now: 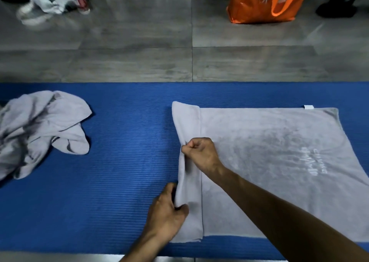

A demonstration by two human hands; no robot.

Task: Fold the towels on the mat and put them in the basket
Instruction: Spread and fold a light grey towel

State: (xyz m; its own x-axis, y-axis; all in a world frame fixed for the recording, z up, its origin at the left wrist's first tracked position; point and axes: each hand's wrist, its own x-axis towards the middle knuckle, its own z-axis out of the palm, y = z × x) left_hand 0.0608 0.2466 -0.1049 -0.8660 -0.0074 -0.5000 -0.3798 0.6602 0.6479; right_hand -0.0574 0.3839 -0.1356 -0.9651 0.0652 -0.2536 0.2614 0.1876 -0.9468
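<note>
Both your hands pinch the towel's (269,162) turned-over left edge, left hand (166,211) near, right hand (201,152) farther along, and the rest of it lies flat on the mat (129,142) to their right, so carry the fold rightward.

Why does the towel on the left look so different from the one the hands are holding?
The left towel is crumpled in a heap; the right towel lies spread flat on the mat. Nobody touches the left towel; the left hand and right hand both pinch the right towel's left edge, where a strip is folded over. The right towel shows pale lettering and a small white tag; the left towel shows neither. Both are light grey and lie on the blue mat.
</note>
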